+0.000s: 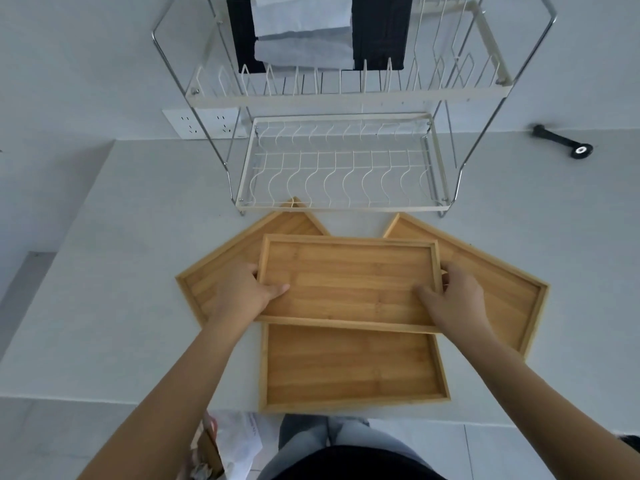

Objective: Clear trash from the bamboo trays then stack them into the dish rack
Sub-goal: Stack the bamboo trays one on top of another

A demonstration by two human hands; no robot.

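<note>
Several empty bamboo trays lie on the grey counter before the dish rack (341, 206). I hold the top tray (349, 282) by its short ends, slightly raised over the others. My left hand (242, 292) grips its left edge, thumb inside. My right hand (453, 299) grips its right edge, thumb inside. Under it sit a near tray (353, 365), a left tray (221, 271) turned at an angle, and a right tray (502, 282) also angled. No trash shows on any tray. The rack's lower wire shelf is empty.
The rack's upper tier (346, 95) stands against the wall, with dark and pale cloths (304, 32) behind it. A wall socket (204, 123) is at the left. A black tool (562, 142) lies at the far right. A bag with paper trash (225, 448) sits on the floor below the counter edge.
</note>
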